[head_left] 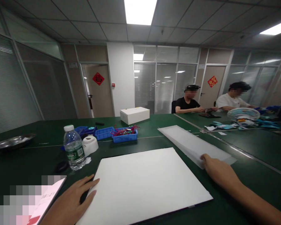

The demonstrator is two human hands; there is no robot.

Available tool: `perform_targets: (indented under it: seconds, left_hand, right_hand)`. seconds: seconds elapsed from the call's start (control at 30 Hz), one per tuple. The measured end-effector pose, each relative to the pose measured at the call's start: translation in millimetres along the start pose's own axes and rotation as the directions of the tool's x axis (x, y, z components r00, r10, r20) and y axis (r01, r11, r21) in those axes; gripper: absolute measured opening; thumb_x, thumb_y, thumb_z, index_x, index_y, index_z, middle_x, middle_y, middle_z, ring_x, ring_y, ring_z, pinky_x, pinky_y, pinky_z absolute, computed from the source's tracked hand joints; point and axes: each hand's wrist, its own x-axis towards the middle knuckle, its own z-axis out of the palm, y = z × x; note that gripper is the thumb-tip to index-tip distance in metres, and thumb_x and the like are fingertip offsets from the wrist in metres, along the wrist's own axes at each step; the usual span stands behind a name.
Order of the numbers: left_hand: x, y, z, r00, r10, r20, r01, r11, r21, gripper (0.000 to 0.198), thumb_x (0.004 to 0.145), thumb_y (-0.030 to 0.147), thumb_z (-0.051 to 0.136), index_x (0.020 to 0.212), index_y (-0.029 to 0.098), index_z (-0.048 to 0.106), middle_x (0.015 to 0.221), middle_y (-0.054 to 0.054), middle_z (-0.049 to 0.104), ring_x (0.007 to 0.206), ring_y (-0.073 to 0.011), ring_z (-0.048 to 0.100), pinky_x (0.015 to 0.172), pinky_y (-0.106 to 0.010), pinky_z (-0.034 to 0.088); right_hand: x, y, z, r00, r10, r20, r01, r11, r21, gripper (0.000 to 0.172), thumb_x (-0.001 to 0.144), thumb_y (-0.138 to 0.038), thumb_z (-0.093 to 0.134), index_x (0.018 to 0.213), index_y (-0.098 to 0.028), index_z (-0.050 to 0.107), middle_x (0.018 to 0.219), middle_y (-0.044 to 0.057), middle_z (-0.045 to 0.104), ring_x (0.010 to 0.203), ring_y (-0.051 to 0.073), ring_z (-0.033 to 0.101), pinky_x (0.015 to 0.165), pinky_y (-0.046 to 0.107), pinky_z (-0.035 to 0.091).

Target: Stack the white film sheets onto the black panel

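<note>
A large white panel [145,184] with a dark edge lies flat on the green table in front of me. My left hand [76,195] rests on its left edge, fingers apart. To the right of the panel lies a long translucent white sheet [189,140]. My right hand [213,167] is at the sheet's near edge, with thumb and fingers closed on it.
A water bottle [74,150], a white vented part [90,144] and blue trays, one holding red wires [125,132], stand behind the panel. Further back is a white box [135,115]. A metal dish [12,141] is at left. Two people sit at the far right.
</note>
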Motion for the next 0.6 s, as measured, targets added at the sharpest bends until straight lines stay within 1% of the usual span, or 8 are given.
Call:
perform_targets:
  seconds: [0.17,0.23,0.33,0.37,0.43,0.5,0.53,0.6]
  left_hand:
    - [0.7,-0.8,1.1,1.000,-0.006,-0.002,0.006,1.000,-0.004,0.053,0.098,0.055,0.042,0.143,0.034,0.062,0.154,-0.003,0.057,0.140,-0.0329,0.055,0.117,-0.055,0.041]
    - [0.6,-1.0,0.8,1.000,0.000,-0.010,0.000,1.000,-0.005,0.052,0.098,0.054,0.043,0.142,0.034,0.062,0.154,-0.003,0.057,0.140,-0.0328,0.055,0.118,-0.055,0.041]
    - [0.1,-2.7,1.1,1.000,0.004,-0.017,-0.004,1.000,-0.015,0.052,0.098,0.054,0.043,0.142,0.034,0.063,0.153,-0.003,0.058,0.139,-0.0330,0.056,0.117,-0.055,0.042]
    - [0.0,-3.6,1.7,1.000,0.002,-0.022,-0.003,1.000,-0.023,0.052,0.098,0.054,0.043,0.141,0.034,0.064,0.152,-0.003,0.059,0.138,-0.0333,0.056,0.116,-0.055,0.043]
    - [0.0,-5.0,3.1,0.999,0.001,-0.033,-0.003,0.999,-0.041,0.051,0.098,0.055,0.044,0.141,0.035,0.064,0.152,-0.003,0.059,0.138,-0.0333,0.056,0.116,-0.055,0.042]
    - [0.3,-5.7,4.5,0.999,0.005,-0.044,-0.007,0.999,-0.052,0.052,0.098,0.055,0.045,0.141,0.034,0.063,0.152,-0.003,0.058,0.139,-0.0331,0.056,0.118,-0.055,0.041]
    - [0.5,-5.7,5.1,0.999,0.005,-0.047,-0.008,0.999,-0.054,0.052,0.098,0.055,0.045,0.141,0.034,0.063,0.152,-0.003,0.058,0.139,-0.0333,0.056,0.118,-0.056,0.041]
    - [0.9,-6.2,6.3,0.999,0.008,-0.051,-0.010,0.999,-0.051,0.052,0.097,0.056,0.044,0.140,0.034,0.064,0.152,-0.003,0.059,0.138,-0.0337,0.056,0.117,-0.056,0.041]
  right_hand:
    - [-2.6,-5.8,-5.0,0.996,-0.035,-0.078,0.037,0.999,0.031,0.048,0.100,-0.027,0.026,0.134,-0.011,0.057,0.112,0.022,0.074,0.084,0.039,0.074,0.068,0.053,0.056]
    - [-4.4,-9.5,-6.7,0.989,-0.116,-0.096,0.121,0.991,0.052,0.048,0.100,-0.025,0.027,0.138,-0.013,0.056,0.120,0.020,0.072,0.091,0.037,0.075,0.074,0.054,0.058]
    - [-9.2,-17.7,-7.4,0.941,-0.324,-0.093,0.333,0.938,0.101,0.048,0.098,-0.019,0.034,0.141,-0.023,0.055,0.135,0.009,0.067,0.114,0.027,0.070,0.095,0.046,0.058]
    - [-11.7,-21.5,-7.5,0.901,-0.421,-0.104,0.432,0.894,0.120,0.048,0.098,-0.017,0.036,0.140,-0.026,0.057,0.138,0.006,0.066,0.120,0.023,0.067,0.101,0.043,0.056]
    - [-17.8,-30.6,-8.6,0.777,-0.607,-0.167,0.628,0.766,0.138,0.046,0.097,-0.013,0.039,0.134,-0.029,0.062,0.138,0.003,0.066,0.124,0.020,0.064,0.104,0.039,0.055]
    - [-25.1,-40.9,-11.9,0.633,-0.737,-0.238,0.772,0.625,0.119,0.040,0.098,-0.013,0.042,0.128,-0.026,0.065,0.135,0.006,0.068,0.125,0.020,0.064,0.103,0.038,0.056]
    - [-28.8,-46.1,-14.4,0.577,-0.775,-0.258,0.814,0.570,0.106,0.038,0.097,-0.014,0.044,0.127,-0.024,0.065,0.134,0.008,0.068,0.126,0.020,0.064,0.103,0.038,0.056]
    - [-35.5,-55.3,-20.1,0.518,-0.816,-0.254,0.854,0.512,0.097,0.036,0.095,-0.015,0.049,0.127,-0.022,0.063,0.135,0.010,0.067,0.128,0.020,0.062,0.105,0.037,0.054]
